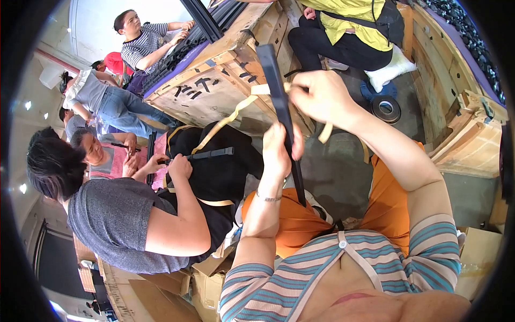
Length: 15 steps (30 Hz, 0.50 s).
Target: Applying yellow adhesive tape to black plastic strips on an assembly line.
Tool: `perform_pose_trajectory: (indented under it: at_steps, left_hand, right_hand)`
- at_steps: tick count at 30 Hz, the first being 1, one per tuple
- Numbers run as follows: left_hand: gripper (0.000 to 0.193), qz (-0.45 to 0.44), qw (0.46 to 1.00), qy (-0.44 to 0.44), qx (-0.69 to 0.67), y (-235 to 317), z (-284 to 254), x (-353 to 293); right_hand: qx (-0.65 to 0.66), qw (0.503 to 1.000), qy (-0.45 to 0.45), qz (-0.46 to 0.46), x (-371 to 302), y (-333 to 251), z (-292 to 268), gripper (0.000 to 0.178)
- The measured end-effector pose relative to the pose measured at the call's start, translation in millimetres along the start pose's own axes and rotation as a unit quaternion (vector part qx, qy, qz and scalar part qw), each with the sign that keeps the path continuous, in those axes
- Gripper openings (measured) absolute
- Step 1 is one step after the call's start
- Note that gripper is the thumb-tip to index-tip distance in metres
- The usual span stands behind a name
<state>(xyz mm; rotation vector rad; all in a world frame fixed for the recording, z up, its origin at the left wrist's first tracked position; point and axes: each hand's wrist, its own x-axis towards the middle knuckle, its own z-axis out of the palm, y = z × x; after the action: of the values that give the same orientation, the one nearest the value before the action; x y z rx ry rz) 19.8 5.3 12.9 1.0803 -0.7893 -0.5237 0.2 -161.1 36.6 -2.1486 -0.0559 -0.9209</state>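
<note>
– Doing what with the left hand (276, 147)?
– Curling around a long black bar (280, 91), below its middle; keeping it aslant, narrow end down over the orange trousers (389, 196).
– And with the right hand (320, 95)?
– Pinching a tan strip (230, 118) just beside the bar's upper half.
– Anything nearby?
– Yes, on the floor: a black roll (395, 114).
</note>
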Motion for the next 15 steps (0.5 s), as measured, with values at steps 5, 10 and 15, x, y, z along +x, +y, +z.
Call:
perform_pose_trajectory:
  at_steps: [5, 10, 15]
  left_hand:
    - [0.056, 0.026, 0.993, -0.098, -0.059, 6, 8, 4]
    - [0.044, -0.067, 0.933, -0.106, -0.337, 5, 3, 4]
    - [0.046, -0.084, 0.94, -0.137, -0.3, -1, 2, -2]
  right_hand:
    - [0.262, 0.938, -0.114, 0.196, 9, 21, 17, 0.023]
    - [0.567, 0.778, -0.22, 0.156, 3, -14, -9, 0.045]
    - [0.473, 0.851, -0.216, 0.075, 3, -39, -2, 0.035]
